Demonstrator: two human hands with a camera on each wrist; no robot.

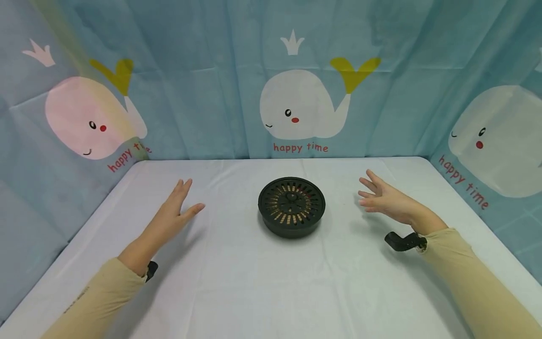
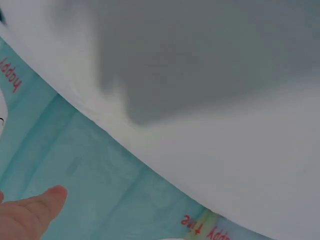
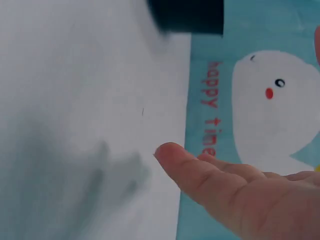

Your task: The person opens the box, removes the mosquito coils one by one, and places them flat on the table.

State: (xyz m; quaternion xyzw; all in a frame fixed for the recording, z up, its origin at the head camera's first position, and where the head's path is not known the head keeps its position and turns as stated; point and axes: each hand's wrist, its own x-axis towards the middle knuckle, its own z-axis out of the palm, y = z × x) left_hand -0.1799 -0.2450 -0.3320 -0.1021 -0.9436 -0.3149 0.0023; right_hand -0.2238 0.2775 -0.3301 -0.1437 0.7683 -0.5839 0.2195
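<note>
A round black container with a slotted lid stands on the white table, and something tan shows through the slots. To its left, my left hand hovers over the cloth with fingers extended and thumb apart, holding nothing. On the other side my right hand is raised too, its fingers spread and its palm toward the container. Both hands are well apart from it. The right wrist view shows part of the dark container at the top, beyond my fingers. In the left wrist view only a fingertip appears low at the left.
White cloth covers the table. Blue curtains printed with whales hang along its back and both sides. A black wrist mount sticks out from my right sleeve, and a smaller dark piece shows at my left cuff.
</note>
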